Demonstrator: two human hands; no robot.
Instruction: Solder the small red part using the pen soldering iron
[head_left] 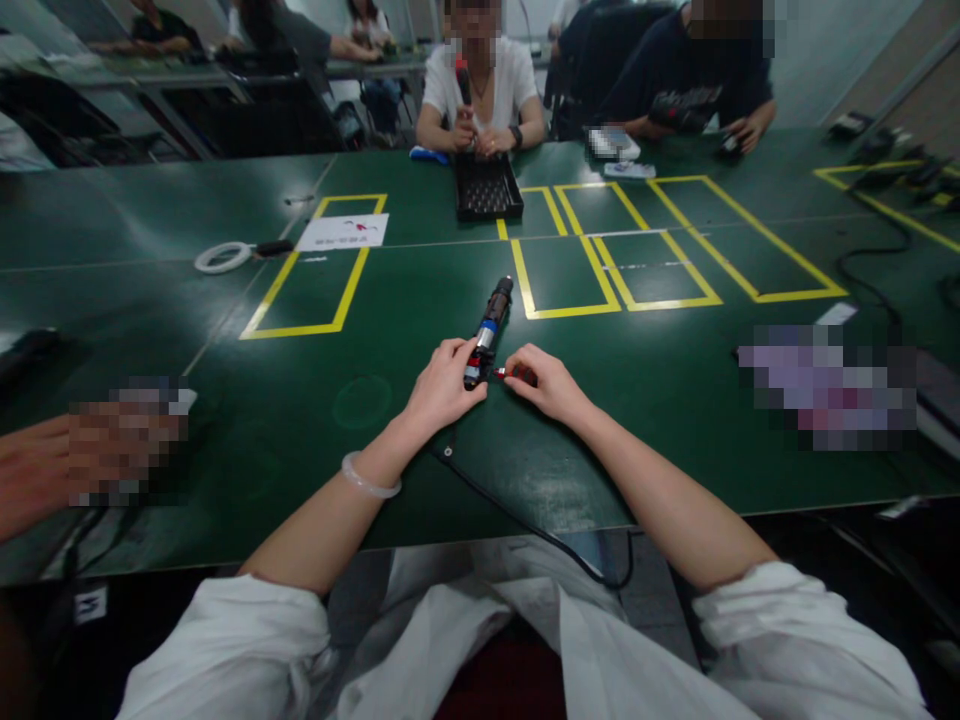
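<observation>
A slim, dark tool body (491,318) with blue, silver and red bands lies on the green table, its narrow tip pointing away from me. It looks like an electric screwdriver. My left hand (448,385) is wrapped round its near end. Just to the right, my right hand (550,382) grips a small screwdriver (523,375) by its red-and-black handle, with the tip turned left toward the near end of the tool body. Whether that tip touches it is too small to tell. A black cord (517,518) runs from below my left hand over the table's front edge.
Yellow tape rectangles (570,310) mark the table (285,480). A white card (345,231), a white ring-shaped item (223,258) and a black tray (489,212) lie beyond my hands. Across sits a person holding a red-tipped tool (463,80). Another person's hand (37,455) rests at left.
</observation>
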